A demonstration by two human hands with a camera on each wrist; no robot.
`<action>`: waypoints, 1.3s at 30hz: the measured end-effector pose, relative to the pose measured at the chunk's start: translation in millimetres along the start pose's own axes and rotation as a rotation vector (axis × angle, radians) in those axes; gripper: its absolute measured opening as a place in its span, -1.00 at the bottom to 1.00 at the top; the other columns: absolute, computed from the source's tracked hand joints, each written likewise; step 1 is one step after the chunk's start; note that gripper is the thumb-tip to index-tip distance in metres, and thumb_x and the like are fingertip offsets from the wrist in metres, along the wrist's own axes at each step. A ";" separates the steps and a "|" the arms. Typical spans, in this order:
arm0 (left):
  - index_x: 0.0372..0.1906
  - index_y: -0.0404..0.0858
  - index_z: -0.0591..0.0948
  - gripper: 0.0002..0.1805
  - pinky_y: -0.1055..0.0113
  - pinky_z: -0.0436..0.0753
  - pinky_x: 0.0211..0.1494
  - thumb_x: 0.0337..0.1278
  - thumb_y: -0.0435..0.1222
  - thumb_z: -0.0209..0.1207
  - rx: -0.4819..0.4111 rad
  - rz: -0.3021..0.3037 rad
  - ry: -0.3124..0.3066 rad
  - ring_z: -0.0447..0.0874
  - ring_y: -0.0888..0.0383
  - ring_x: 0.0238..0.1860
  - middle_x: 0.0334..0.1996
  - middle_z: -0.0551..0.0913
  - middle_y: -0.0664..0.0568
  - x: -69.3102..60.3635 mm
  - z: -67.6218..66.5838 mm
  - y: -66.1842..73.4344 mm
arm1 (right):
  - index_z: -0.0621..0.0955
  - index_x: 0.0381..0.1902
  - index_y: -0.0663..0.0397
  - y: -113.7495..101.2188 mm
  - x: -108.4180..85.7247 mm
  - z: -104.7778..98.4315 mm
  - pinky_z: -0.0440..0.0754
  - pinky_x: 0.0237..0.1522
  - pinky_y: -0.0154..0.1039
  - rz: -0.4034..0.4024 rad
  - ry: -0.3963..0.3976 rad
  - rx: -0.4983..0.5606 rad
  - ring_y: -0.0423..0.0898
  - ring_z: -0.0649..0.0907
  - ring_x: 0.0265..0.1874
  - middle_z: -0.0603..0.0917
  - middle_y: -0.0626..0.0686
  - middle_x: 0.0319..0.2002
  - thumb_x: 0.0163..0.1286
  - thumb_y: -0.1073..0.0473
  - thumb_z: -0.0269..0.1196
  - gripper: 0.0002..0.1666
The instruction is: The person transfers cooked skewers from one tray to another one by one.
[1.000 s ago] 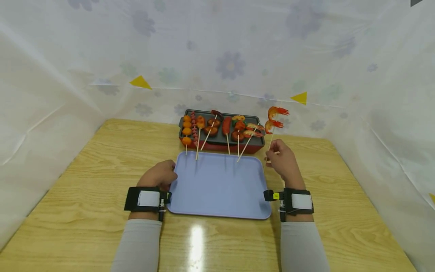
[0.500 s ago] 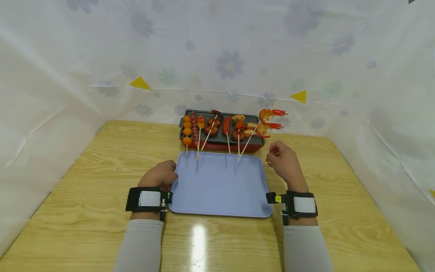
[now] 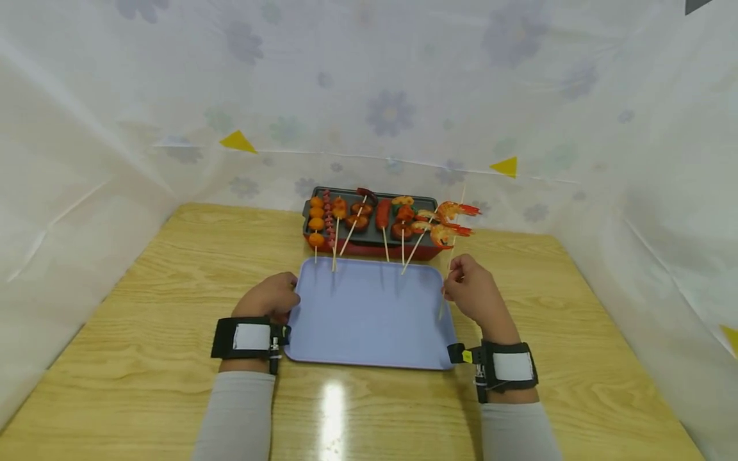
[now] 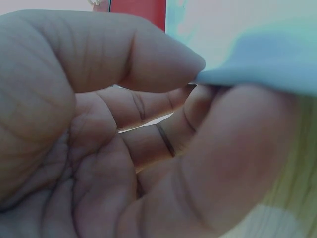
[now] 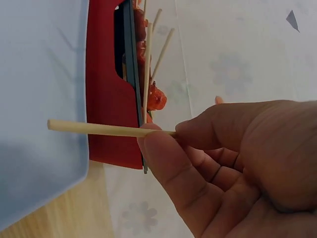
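My right hand (image 3: 475, 291) pinches the wooden stick of a shrimp skewer (image 3: 442, 237) between thumb and fingers. Two orange-red shrimp sit on its upper part, over the right end of the grill (image 3: 369, 248). In the right wrist view the stick's bare lower end (image 5: 94, 128) points out past the fingertips, in front of the tray. My left hand (image 3: 270, 296) grips the left rim of the light purple tray (image 3: 369, 320); the left wrist view has the tray edge (image 4: 247, 82) between thumb and fingers.
Several skewers lie side by side on the grill: orange balls (image 3: 316, 224), a sausage (image 3: 383, 214), mushrooms (image 3: 357, 223) and another shrimp skewer (image 3: 423, 224). Their sticks overhang the front edge toward the tray. Grill and tray rest on a wooden table (image 3: 190, 288), with a patterned sheet behind.
My right hand has come slightly nearer and left, and the shrimp skewer has lowered leftward from beside the grill to over its right end. My left hand stays on the tray rim.
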State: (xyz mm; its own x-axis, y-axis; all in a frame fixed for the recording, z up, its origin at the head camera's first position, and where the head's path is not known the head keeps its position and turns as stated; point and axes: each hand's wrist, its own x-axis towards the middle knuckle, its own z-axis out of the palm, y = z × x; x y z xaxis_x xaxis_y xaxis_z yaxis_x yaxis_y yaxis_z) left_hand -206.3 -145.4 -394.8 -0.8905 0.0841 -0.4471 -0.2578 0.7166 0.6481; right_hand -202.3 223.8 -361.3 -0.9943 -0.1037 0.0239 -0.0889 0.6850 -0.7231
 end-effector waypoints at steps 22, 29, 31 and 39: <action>0.35 -0.52 0.31 -0.41 0.21 0.68 -0.43 0.17 -0.49 -0.01 -0.015 0.057 -0.018 0.63 0.01 -0.45 -0.12 0.57 -0.25 1.1 -1.8 -5.0 | 0.32 0.22 0.36 -2.3 -38.3 18.0 0.46 -0.56 -0.20 0.041 -0.085 -0.178 -0.08 0.50 -0.55 0.53 0.08 -0.37 0.31 0.38 0.15 -0.47; 0.35 -0.52 0.29 -0.41 0.22 0.67 -0.43 0.17 -0.50 -0.01 -0.017 0.053 -0.025 0.62 0.02 -0.47 -0.17 0.57 -0.24 0.0 -2.9 -4.9 | 0.36 0.22 0.41 -2.7 -46.8 22.4 0.43 -0.60 -0.21 0.045 -0.145 -0.216 -0.10 0.47 -0.61 0.54 0.04 -0.45 0.29 0.39 0.17 -0.46; 0.36 -0.52 0.29 -0.41 0.22 0.67 -0.43 0.17 -0.50 -0.01 -0.016 0.051 -0.027 0.61 0.02 -0.48 -0.19 0.57 -0.23 -0.4 -2.8 -4.8 | 0.38 0.20 0.42 -2.7 -48.5 23.9 0.43 -0.61 -0.21 0.042 -0.158 -0.217 -0.11 0.47 -0.63 0.53 0.03 -0.49 0.27 0.40 0.16 -0.47; 0.34 -0.52 0.31 -0.43 0.21 0.68 -0.42 0.18 -0.49 -0.01 -0.006 0.052 -0.023 0.61 0.01 -0.47 -0.21 0.57 -0.23 -0.8 -2.6 -3.0 | 0.47 0.14 0.48 -2.3 -50.6 27.5 0.44 -0.61 -0.24 0.024 -0.207 -0.285 -0.12 0.49 -0.63 0.53 0.01 -0.55 0.21 0.44 0.18 -0.50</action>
State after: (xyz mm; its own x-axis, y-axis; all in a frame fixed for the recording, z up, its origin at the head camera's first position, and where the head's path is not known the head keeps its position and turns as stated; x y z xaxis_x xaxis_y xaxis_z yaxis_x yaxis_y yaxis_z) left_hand -205.8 -149.4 -394.8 -0.8937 0.1371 -0.4273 -0.2140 0.7068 0.6743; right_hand -150.2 207.6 -379.8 -0.9658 -0.2094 -0.1527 -0.1074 0.8596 -0.4996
